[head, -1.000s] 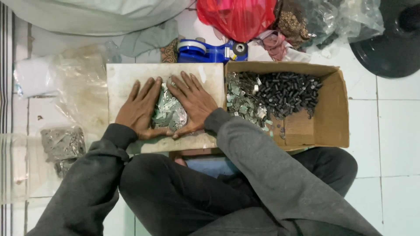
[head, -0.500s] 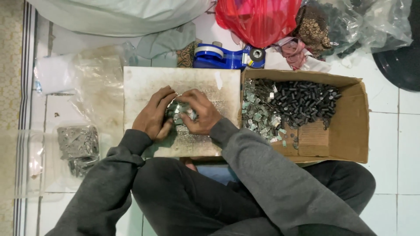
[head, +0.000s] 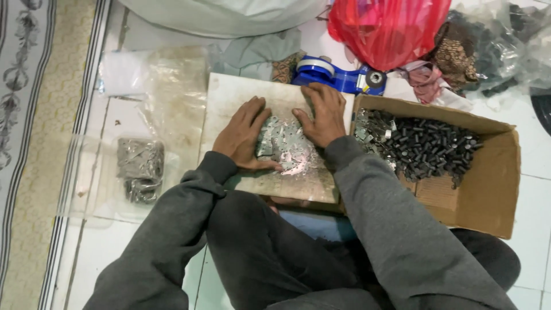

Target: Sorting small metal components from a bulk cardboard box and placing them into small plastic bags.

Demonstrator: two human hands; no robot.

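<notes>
The person sits cross-legged on the white tile floor with a pale board [head: 241,95] across the lap. Both hands lie palm down on it, either side of a heap of small shiny metal pieces [head: 285,146] at the board's middle. The left hand [head: 245,133] has its fingers spread flat, thumb along the near edge of the heap; the right hand [head: 321,115] rests with fingers close together, pressed against the heap's far right side. Neither pinches anything.

To the right, touching the board, stands one open cardboard box [head: 493,189] holding dark bolts [head: 433,149] and more shiny pieces at its left end. Just beyond the board lies one blue tape dispenser [head: 338,77], and past that one red plastic bag [head: 387,28]. To the left on the floor lies one clear bag of grey metal parts [head: 139,169], with another clear plastic bag [head: 172,92] beside the board. A patterned mat [head: 28,143] runs down the far left. Nothing lies between the hands and the heap.

Half a second ago the hands were cupped tightly together over the pieces; now they have parted and flattened, and the heap lies spread out between them.
</notes>
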